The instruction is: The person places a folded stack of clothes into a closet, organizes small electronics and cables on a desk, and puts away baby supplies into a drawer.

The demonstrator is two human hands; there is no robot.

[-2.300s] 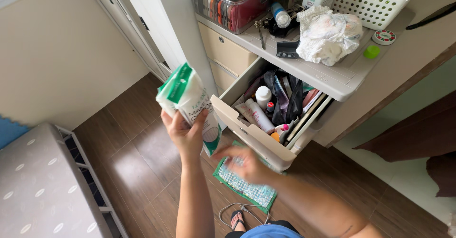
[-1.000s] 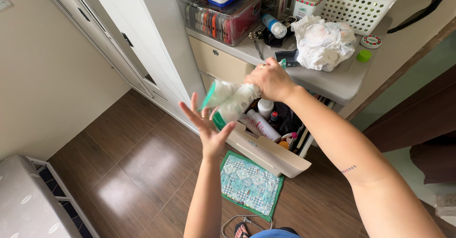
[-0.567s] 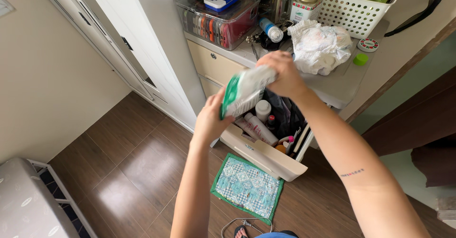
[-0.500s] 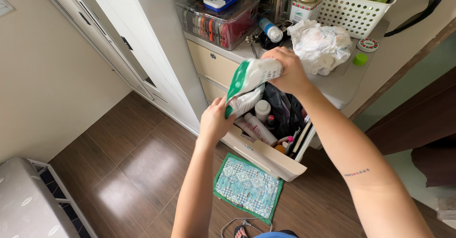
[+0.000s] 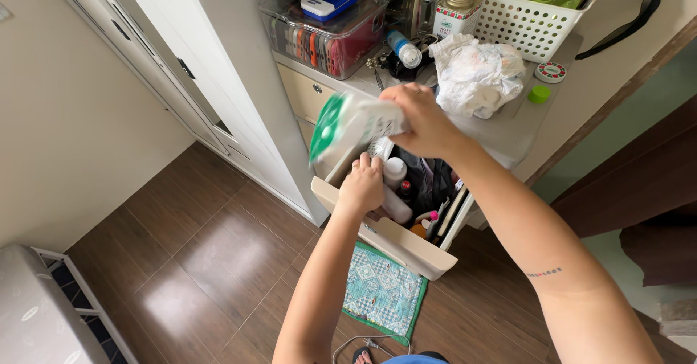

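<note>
My right hand (image 5: 421, 121) grips a soft white and green packet (image 5: 347, 123) by its right end and holds it lying sideways above the open drawer (image 5: 377, 230). My left hand (image 5: 361, 184) reaches down into the drawer's left end, fingers curled among the bottles; whether it holds one is hidden. A white bottle (image 5: 394, 172) stands right beside that hand, with tubes and dark pouches further in.
The cabinet top (image 5: 501, 128) carries a clear plastic box (image 5: 327, 34), a crumpled white cloth (image 5: 475, 77), a white basket (image 5: 526, 19) and small lids. A quilted green mat (image 5: 383, 295) lies on the wood floor below the drawer. White doors stand at left.
The packet passed from my left hand to my right and now lies sideways above the drawer. My left hand let go of it and dropped into the drawer.
</note>
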